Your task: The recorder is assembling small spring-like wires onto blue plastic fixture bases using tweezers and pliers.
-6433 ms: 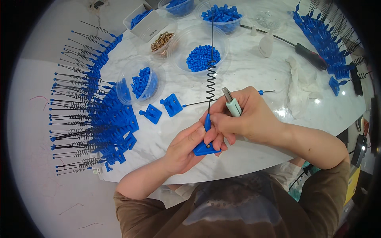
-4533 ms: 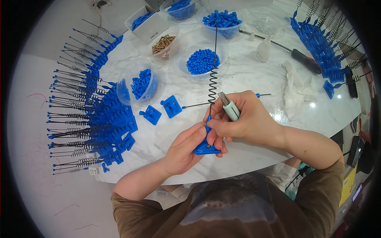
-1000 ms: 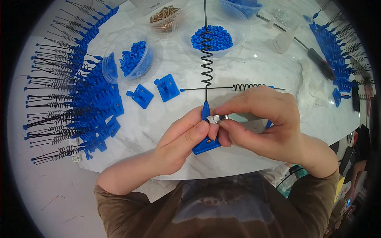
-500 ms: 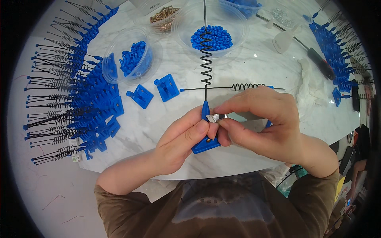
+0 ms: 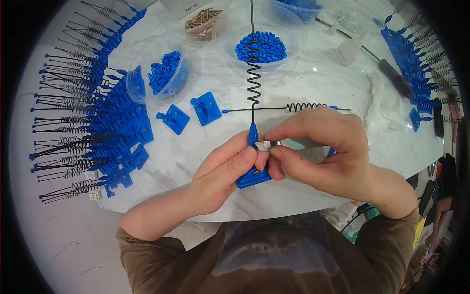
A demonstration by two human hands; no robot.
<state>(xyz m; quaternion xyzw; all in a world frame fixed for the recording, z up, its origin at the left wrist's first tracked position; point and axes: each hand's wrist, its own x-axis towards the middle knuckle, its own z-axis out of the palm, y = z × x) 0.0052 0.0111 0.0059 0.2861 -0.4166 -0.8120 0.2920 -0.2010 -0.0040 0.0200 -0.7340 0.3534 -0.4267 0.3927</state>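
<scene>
My left hand [image 5: 223, 171] is closed round a blue plastic stand with a flat base [image 5: 253, 179], a screw in it and a tapered blue sleeve [image 5: 253, 134]. A black coiled wire [image 5: 253, 81] rises from the sleeve toward the far side. Between thumb and forefinger, my right hand [image 5: 328, 149] pinches a small shiny metal piece [image 5: 266, 145], blade-like with a pointed end. Its tip touches or nearly touches the sleeve's side, by my left thumb. The fingers hide part of the metal piece and the stand's middle. Beyond my right hand lies another coiled wire [image 5: 306, 106].
Two blue stands [image 5: 206, 109] without wires lie left of centre. Tubs hold blue sleeves [image 5: 165, 71], blue beads [image 5: 262, 47] and brass-coloured screws [image 5: 203, 22]. Wired stands pile up at the left [image 5: 120, 122] and right [image 5: 406, 63]. A dark-handled screwdriver [image 5: 396, 78] lies far right.
The metal piece has turned slightly in my right fingers. Both hands and the stand are otherwise almost where they were.
</scene>
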